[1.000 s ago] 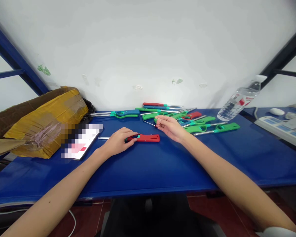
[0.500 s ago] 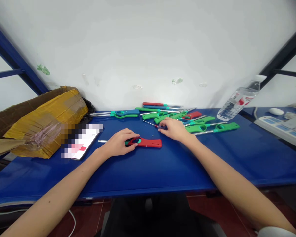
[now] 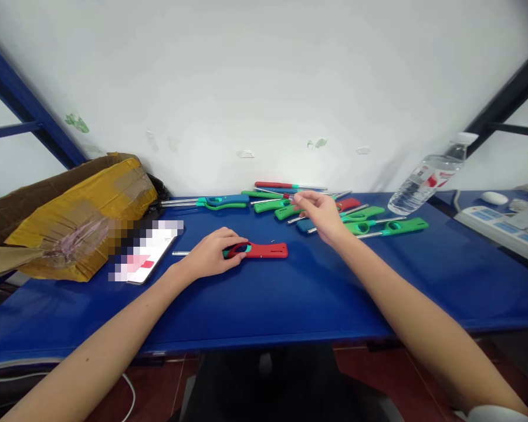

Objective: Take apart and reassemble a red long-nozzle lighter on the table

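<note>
My left hand (image 3: 215, 253) rests on the table with its fingers closed around the trigger end of a red gas lighter (image 3: 268, 251). The lighter lies flat, its metal tube pointing left and its handle right. My right hand (image 3: 319, 214) is pinched on the handle of a small screwdriver (image 3: 273, 192), whose thin shaft points left. That hand is raised in front of a pile of lighters, and its fingers hide most of the handle. A tiny metal piece (image 3: 273, 241), perhaps a screw, lies just behind the red lighter.
Several green lighters (image 3: 405, 226) and others lie at the back. A blue lighter (image 3: 233, 200) lies left of them. A taped cardboard box (image 3: 83, 223) and a phone (image 3: 158, 252) are at the left. A water bottle (image 3: 426, 179) and a power strip (image 3: 501, 228) stand right.
My right hand has lifted up and back from the table with the screwdriver, uncovering a blue lighter beneath. My left hand stays on the red lighter, which has barely shifted.
</note>
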`<act>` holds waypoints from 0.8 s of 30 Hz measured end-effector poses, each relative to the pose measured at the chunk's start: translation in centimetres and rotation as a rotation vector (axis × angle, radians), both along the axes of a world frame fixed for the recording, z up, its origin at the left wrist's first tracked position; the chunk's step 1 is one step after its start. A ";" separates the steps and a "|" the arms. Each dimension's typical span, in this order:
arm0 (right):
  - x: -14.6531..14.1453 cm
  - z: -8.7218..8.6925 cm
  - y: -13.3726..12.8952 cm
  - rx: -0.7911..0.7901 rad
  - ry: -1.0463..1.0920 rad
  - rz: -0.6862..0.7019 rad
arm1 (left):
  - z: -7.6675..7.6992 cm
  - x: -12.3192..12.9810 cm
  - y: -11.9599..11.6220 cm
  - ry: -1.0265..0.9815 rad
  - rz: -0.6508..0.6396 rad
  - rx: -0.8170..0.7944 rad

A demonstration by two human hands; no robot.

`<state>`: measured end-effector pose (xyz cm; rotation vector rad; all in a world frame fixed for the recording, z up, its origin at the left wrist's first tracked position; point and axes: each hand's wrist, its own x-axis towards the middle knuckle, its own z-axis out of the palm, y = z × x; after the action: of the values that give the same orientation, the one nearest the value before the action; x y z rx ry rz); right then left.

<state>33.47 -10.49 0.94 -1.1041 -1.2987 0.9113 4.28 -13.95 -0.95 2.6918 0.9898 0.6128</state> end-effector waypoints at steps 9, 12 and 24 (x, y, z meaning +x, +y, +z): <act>-0.9 0.8 -1.3 0.072 0.349 0.219 | 0.0 0.0 0.0 0.004 0.010 -0.002; -2.1 0.9 -2.5 0.129 0.217 0.334 | -0.1 0.0 0.1 0.001 0.010 0.000; -3.6 -0.3 -3.7 0.196 -0.030 0.543 | 0.0 0.1 -0.1 0.004 0.008 0.010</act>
<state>29.90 -14.22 0.67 -0.6185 -1.7129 1.1326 4.34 -14.00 -0.99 2.6997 1.0018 0.6160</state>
